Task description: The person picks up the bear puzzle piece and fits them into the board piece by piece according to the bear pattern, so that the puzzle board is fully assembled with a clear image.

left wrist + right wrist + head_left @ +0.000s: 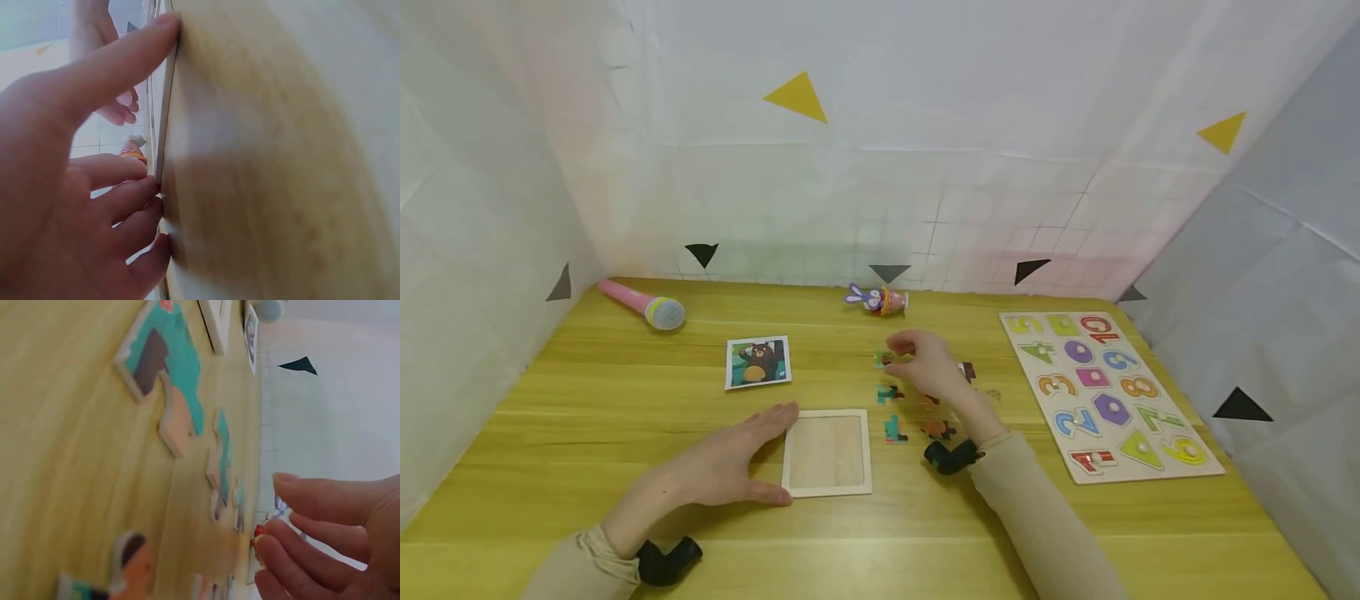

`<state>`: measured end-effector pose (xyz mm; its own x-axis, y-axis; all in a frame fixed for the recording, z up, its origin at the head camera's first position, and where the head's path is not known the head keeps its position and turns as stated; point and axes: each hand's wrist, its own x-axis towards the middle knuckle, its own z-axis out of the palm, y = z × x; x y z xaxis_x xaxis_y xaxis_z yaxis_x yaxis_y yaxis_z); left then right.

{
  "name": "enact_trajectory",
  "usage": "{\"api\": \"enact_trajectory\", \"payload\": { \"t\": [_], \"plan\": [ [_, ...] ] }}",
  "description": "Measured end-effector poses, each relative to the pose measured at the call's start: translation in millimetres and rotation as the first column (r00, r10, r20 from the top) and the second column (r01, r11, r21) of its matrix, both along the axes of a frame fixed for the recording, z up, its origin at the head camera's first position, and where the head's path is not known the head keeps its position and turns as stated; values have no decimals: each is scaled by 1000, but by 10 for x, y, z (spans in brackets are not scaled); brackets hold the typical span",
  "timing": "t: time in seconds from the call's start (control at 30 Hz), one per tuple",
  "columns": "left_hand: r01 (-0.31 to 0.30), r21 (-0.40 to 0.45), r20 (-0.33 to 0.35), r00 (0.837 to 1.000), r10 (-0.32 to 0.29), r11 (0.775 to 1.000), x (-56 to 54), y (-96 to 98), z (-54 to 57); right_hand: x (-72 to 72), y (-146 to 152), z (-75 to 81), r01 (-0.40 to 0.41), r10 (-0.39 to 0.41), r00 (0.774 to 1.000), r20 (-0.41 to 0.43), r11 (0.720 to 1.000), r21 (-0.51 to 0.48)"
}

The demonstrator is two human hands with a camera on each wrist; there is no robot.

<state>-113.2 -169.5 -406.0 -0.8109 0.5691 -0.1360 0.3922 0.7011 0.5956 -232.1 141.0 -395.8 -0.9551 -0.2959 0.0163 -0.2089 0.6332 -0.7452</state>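
Observation:
My left hand [718,462] lies spread on the table, its thumb and fingertips touching the left side of a square wooden puzzle tray [866,454]. In the left wrist view that hand's thumb [125,65] and fingers span the tray's edge [165,119]. My right hand [928,367] hovers over several jigsaw pieces, thumb and index finger apart with nothing visible between them. Nearest its fingertips is a green piece [881,359]. Close to the right wrist camera lies a teal and brown piece [181,359]; some pieces are partly hidden beneath the hand.
A bear picture card [758,363] lies behind the tray. A pink toy microphone [640,303] is at the back left and a rabbit toy [878,299] at the back middle. To the right lies a number-and-shape puzzle board [1112,400]. White cloth walls [880,192] border the table.

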Motion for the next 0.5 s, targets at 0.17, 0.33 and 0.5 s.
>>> {"api": "enact_trajectory", "payload": {
  "t": [0.17, 0.33, 0.5],
  "plan": [
    [20, -8, 1, 1000, -20, 1000, 2, 6, -14, -29, -31, -38, 17, -18, 1000, 17, 998, 65],
    [33, -5, -3, 999, -33, 999, 6, -13, -27, -45, -23, -78, -1, -1, 1000, 24, 997, 78],
    [39, -2, 3, 999, -39, 999, 12, -12, -27, -76, -22, -124, -9, 8, 1000, 9, 993, 120]
  ]
}}
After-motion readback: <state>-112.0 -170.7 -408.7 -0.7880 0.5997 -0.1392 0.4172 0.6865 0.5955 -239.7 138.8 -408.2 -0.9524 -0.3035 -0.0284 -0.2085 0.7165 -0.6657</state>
